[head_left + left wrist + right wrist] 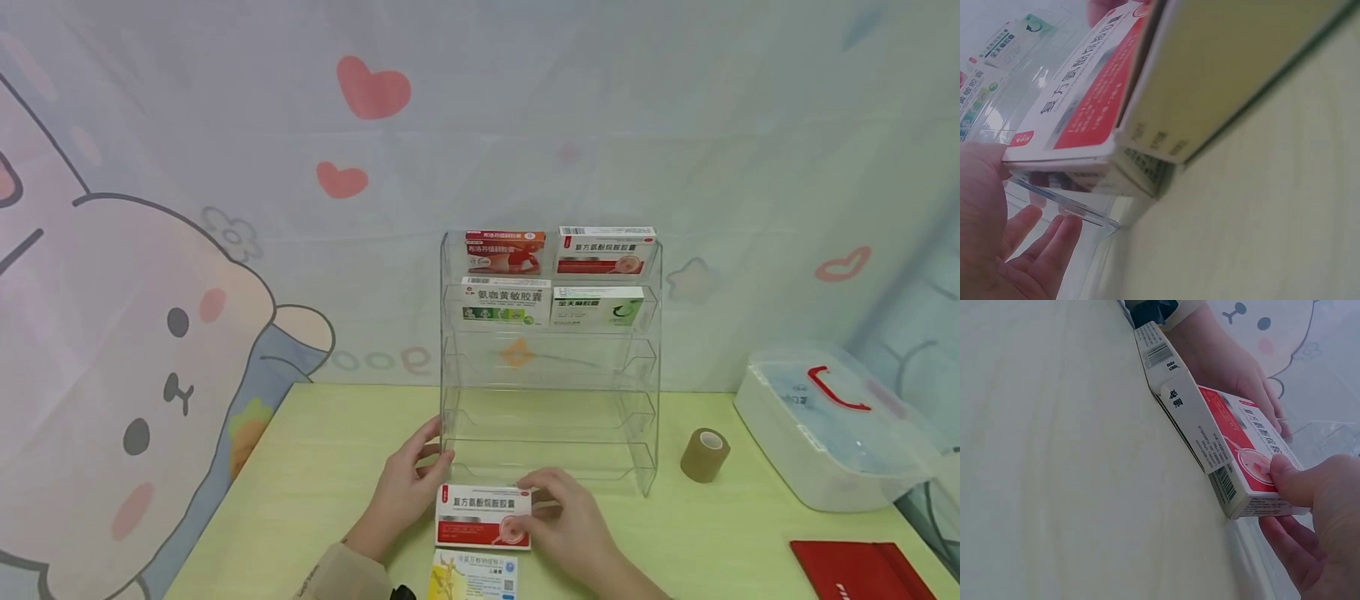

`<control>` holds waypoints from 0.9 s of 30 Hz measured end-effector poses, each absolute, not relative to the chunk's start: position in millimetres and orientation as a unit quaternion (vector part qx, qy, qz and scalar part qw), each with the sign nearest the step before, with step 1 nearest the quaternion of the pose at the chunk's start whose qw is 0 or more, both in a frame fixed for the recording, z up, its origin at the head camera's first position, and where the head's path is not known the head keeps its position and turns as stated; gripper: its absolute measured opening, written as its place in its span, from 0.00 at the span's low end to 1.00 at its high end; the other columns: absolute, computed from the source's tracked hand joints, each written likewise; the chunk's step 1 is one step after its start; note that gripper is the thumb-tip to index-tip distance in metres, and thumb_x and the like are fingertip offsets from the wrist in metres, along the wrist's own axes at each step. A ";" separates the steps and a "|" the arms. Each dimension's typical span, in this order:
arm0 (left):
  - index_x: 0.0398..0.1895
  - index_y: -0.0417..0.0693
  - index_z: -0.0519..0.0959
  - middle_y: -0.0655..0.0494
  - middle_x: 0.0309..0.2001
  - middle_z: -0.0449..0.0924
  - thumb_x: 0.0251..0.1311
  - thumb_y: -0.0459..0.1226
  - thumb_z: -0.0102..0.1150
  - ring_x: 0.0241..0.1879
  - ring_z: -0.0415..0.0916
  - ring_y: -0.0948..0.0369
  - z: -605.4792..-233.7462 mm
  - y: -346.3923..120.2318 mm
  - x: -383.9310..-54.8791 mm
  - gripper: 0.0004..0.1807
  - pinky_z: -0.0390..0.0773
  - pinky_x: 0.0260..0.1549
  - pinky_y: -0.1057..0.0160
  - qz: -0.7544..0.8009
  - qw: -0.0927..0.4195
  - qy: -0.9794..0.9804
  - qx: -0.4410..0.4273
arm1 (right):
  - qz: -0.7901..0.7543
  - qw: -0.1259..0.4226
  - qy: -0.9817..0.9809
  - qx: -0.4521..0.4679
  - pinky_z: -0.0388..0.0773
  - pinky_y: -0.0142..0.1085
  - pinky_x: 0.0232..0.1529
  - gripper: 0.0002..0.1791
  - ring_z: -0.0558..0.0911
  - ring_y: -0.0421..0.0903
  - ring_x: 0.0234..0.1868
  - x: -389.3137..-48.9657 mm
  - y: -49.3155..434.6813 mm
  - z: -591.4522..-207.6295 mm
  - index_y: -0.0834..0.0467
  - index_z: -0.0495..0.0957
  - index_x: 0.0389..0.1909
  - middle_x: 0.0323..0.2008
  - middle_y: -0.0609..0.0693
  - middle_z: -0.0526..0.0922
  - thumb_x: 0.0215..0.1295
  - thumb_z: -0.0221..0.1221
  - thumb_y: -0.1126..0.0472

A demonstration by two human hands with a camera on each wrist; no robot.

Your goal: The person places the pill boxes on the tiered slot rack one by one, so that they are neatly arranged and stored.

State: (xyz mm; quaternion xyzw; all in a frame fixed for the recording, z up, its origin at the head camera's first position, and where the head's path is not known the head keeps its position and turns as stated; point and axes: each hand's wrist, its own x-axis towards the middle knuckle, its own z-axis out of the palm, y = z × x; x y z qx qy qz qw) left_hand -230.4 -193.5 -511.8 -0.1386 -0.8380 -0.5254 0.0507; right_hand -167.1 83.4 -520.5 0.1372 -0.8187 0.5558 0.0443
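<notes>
A white-and-red medicine box [483,527] is in front of the clear tiered rack [551,417], its printed face up. My right hand [570,525] pinches the box at its right end; in the right wrist view the thumb [1291,481] presses on the face, with the fingers underneath. At the rack's lower left side is my left hand [408,483], holding the side panel, which passes between thumb and fingers in the left wrist view. A yellow-and-white medicine box [474,575] lies right below the white-and-red one, cut off by the head view's lower edge.
On the rack's upper two tiers stand a red box [505,254], another white-and-red box [606,254], a white-and-green box [506,304] and a green box [597,308]. A brown tape roll [705,455], a lidded white bin [832,433] and a red pouch [858,571] are at right.
</notes>
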 end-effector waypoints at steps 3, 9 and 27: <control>0.84 0.50 0.68 0.41 0.77 0.77 0.78 0.39 0.66 0.65 0.86 0.45 -511.6 -193.8 -231.0 0.34 0.91 0.59 0.58 -0.526 0.052 -0.838 -0.138 | 0.554 0.045 -0.820 0.137 0.92 0.31 0.51 0.23 0.91 0.42 0.50 -168.6 86.8 -517.8 0.47 0.86 0.51 0.54 0.45 0.86 0.56 0.82 0.63; 0.84 0.51 0.68 0.43 0.77 0.77 0.79 0.39 0.66 0.65 0.86 0.48 -509.7 -193.4 -231.6 0.35 0.91 0.60 0.57 -0.517 0.051 -0.844 -0.133 | 0.571 0.052 -0.809 0.126 0.92 0.32 0.52 0.22 0.90 0.39 0.51 -170.6 92.7 -507.7 0.46 0.86 0.48 0.53 0.43 0.86 0.56 0.82 0.66; 0.83 0.53 0.70 0.42 0.76 0.78 0.77 0.37 0.67 0.64 0.87 0.46 -512.4 -192.9 -231.1 0.33 0.91 0.59 0.57 -0.532 0.047 -0.836 -0.126 | 0.591 0.225 -0.761 0.143 0.93 0.34 0.49 0.23 0.88 0.29 0.52 -197.4 119.2 -459.2 0.62 0.86 0.51 0.50 0.56 0.84 0.55 0.79 0.76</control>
